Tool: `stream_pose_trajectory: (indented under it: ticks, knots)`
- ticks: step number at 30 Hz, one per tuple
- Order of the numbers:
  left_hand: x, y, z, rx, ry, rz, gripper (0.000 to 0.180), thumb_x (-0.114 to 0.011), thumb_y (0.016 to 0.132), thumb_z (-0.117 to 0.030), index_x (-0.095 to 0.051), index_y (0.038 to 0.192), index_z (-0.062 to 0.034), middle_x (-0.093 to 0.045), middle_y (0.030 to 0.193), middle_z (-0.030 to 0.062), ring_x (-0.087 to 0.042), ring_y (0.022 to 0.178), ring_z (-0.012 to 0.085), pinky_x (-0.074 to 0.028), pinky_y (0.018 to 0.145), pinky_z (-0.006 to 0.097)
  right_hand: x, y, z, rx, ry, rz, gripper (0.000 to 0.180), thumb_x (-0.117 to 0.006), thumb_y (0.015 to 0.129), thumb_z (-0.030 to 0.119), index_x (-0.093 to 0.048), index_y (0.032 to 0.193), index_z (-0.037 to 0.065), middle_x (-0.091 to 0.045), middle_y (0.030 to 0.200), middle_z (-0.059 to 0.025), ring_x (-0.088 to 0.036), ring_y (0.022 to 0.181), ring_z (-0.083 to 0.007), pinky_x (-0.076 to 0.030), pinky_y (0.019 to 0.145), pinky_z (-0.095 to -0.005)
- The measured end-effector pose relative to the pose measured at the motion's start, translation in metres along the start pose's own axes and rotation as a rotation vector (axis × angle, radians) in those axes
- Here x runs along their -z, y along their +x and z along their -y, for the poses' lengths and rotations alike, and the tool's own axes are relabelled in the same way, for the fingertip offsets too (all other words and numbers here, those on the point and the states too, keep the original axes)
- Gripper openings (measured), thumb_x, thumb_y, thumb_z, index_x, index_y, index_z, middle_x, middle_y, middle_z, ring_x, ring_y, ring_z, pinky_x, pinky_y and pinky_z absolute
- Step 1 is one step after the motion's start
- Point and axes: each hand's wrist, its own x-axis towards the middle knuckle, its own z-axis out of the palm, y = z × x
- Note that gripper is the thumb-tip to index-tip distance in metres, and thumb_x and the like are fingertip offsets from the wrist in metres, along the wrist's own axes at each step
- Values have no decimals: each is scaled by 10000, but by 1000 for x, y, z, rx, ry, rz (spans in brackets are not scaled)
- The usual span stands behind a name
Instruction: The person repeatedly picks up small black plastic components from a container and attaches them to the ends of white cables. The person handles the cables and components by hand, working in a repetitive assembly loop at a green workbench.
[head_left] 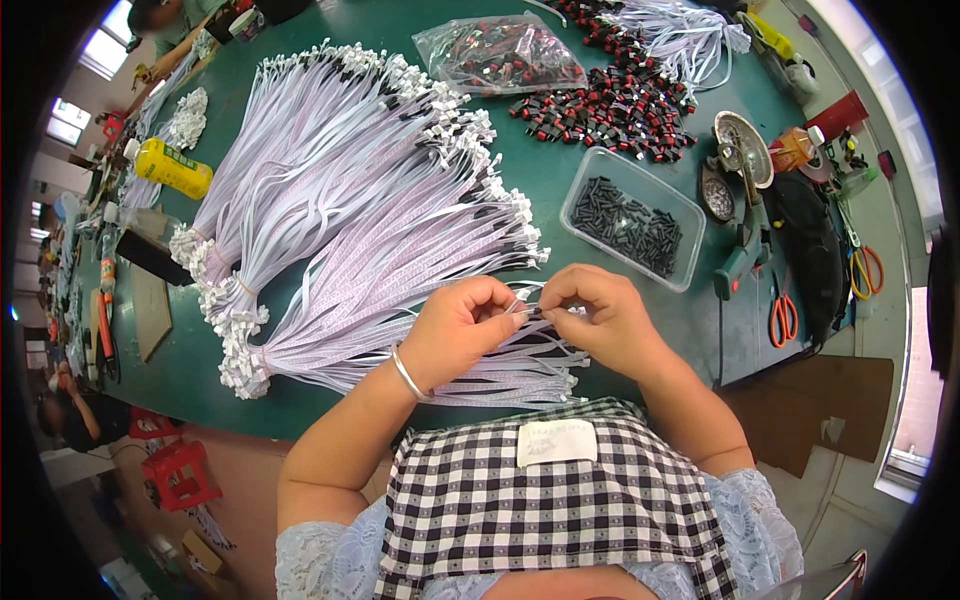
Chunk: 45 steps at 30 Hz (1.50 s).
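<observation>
My left hand (462, 328), with a silver bangle at its wrist, is closed in a pinch on the end of a thin white cable (521, 297). Fingertip to fingertip with it, my right hand (607, 318) is also closed in a pinch. A small dark piece shows between its fingertips, mostly hidden. Bundles of flat white cables (365, 290) fan out beneath and beyond both hands, tied at their left ends, with white connectors and some black sleeves at the other ends. A clear plastic box (690, 270) of short black tubes stands just past my right hand.
Beyond the box lie a pile of small red-and-black parts (610, 115) and a bag of similar parts (500, 55). To the right are a green-handled tool (742, 262), red-handled scissors (783, 318) and a metal dish (758, 165). A yellow bottle (172, 168) lies at left. Other people sit farther left.
</observation>
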Motion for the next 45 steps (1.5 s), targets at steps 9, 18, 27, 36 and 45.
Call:
stream_pose_trajectory:
  ticks: [9,18,27,36,45]
  knots:
    - [6,-5,-1,-296,319,-30,216,-671,814,-9,-610,1021,-17,-608,871,13,-570,746,68,-473,656,201,-5,0,0,-163,20,-2,118,-644,772,3,-640,890,12,-630,836,-57,-615,726,-126,-486,646,-256]
    - [8,-3,-20,-281,371,-172,274,-698,758,1,-625,1021,-24,-646,844,49,-612,767,104,-497,705,244,-1,22,14,-139,-135,75,126,-652,769,21,-661,894,10,-638,835,-63,-610,728,-127,-491,665,-260]
    - [19,44,-25,-629,969,-306,120,-684,718,-24,-606,801,-63,-598,752,58,-583,711,243,-469,643,337,49,42,2,147,-628,-90,208,-669,777,110,-658,980,70,-635,968,-99,-602,935,-280,-477,814,-377]
    - [0,38,-19,-755,1185,-140,116,-661,687,-52,-639,786,-108,-536,743,38,-550,722,238,-457,629,351,100,20,-28,107,-1065,118,148,-657,768,122,-653,912,87,-615,859,-87,-599,873,-302,-474,763,-408]
    - [-14,40,-8,-819,1245,-182,103,-641,694,-78,-631,791,-111,-522,756,24,-535,730,225,-446,623,352,102,23,-28,12,-940,73,125,-659,789,166,-607,850,69,-605,842,-82,-598,849,-305,-478,737,-417]
